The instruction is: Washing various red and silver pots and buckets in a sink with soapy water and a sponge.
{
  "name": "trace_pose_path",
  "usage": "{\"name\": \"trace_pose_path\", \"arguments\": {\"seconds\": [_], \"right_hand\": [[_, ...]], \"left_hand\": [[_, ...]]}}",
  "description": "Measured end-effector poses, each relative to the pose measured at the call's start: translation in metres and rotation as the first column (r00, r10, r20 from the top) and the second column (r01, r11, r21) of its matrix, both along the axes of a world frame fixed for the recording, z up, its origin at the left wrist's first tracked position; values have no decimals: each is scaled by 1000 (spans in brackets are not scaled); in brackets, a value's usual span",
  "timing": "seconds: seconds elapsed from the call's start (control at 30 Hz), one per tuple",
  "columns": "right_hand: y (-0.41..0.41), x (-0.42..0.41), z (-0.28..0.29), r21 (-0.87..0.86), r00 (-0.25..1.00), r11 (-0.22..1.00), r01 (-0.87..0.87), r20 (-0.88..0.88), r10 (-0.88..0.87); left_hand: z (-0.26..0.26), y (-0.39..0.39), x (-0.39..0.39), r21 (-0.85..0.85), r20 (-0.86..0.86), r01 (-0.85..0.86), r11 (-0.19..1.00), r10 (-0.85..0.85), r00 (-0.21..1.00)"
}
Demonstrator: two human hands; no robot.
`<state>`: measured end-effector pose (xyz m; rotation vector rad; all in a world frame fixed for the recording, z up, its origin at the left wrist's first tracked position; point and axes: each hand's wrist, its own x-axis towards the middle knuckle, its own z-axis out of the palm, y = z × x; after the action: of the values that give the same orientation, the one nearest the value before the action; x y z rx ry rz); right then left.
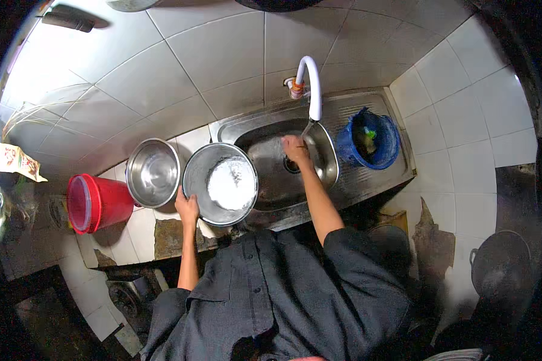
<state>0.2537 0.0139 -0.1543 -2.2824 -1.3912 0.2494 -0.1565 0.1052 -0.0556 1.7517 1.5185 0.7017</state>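
Observation:
With its thumb over the near left rim, my left hand (pixel 188 208) holds a deep metal pot (pixel 198 180) at the left edge of the sink. Something bright white (pixel 229 182) covers much of the pot's bottom; I cannot tell whether it is food or glare. My right hand (pixel 295 149) is over the stainless steel sink basin (pixel 271 194), beside the thin water stream from a white curved tap (pixel 315 90). Blur hides how its fingers are set. Immediately left of the pot stands a shiny metal bowl (pixel 153 173).
A blue bucket (pixel 375 153) with scraps inside sits on the drainboard (pixel 390 104) at the right. Farther left is a red lidded plastic bucket (pixel 110 203). Tiled wall (pixel 221 54) rises behind the sink. At lower right hangs a dark pan (pixel 501 266).

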Motion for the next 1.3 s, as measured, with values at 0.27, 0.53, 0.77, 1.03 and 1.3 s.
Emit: {"name": "trace_pose_path", "arguments": {"seconds": [0.27,0.53,0.77,1.03,1.3], "right_hand": [[-1,-6,11,130,280,833,538,-960,-31],[-8,-4,0,-108,-535,713,693,-739,409],[5,6,-26,5,-421,665,747,-771,478],[-30,-32,68,-177,158,984,37,-971,-180],[-110,-21,92,-316,137,878,358,-913,-385]], "left_hand": [[-2,1,1,51,-118,-32,998,38,992],[-7,4,0,15,-73,-9,1000,10,997],[-2,1,2,-13,56,4,1000,-3,998],[25,0,40,58,47,122,991,-125,991],[48,12,150,38,-29,389,920,-389,921]]}}
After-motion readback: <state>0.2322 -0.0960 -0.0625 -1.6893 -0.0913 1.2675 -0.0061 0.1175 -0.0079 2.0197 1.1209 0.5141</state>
